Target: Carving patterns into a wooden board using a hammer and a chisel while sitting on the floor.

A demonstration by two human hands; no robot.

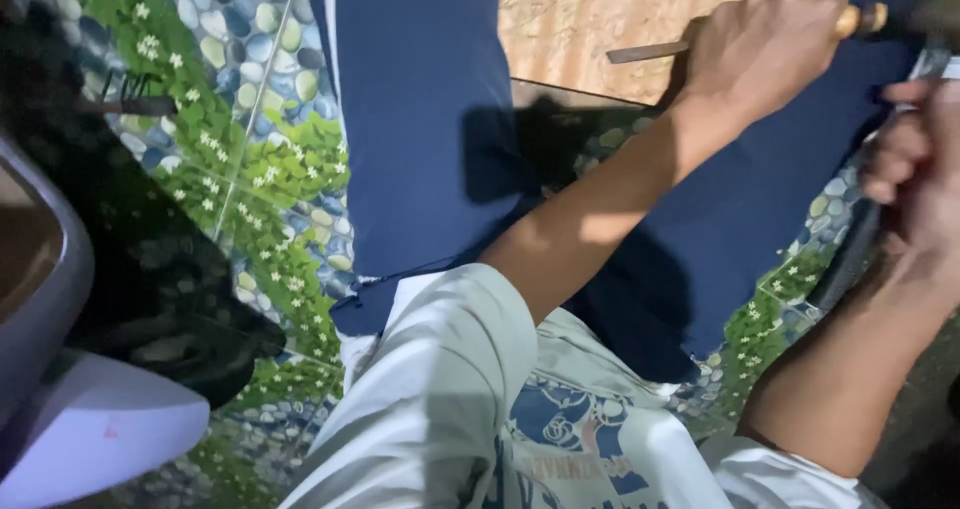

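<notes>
1. Two hands work at the top right of the view, both raised away from the body over the person's dark blue trousers (420, 119), which fill the middle because the person sits with legs stretched out
2. The left hand (765, 49) is wrapped tight around a chisel (650, 51); its flat metal blade sticks out to the left of the fist and a pale wooden handle end shows on the right, so the fist sits mid-shaft, a grip that looks meant to steady the blade
3. The blade lies nearly level in front of a rough brown slab, wood or board as far as I can tell (590, 24), which stands beyond the legs; whether the tip touches it cannot be made out
4. The right hand (915, 169) sits at the frame edge with its fingers curled shut; something grey and narrow runs by it, yet what it grips cannot be told, since most is cut off
5. The floor is a sheet printed with pebbles and small white flowers (250, 169)
6. At the lower left stands a grey and white curved body, perhaps part of a vehicle (60, 409), well apart from both hands
7. A white printed shirt (560, 419) fills the bottom
</notes>
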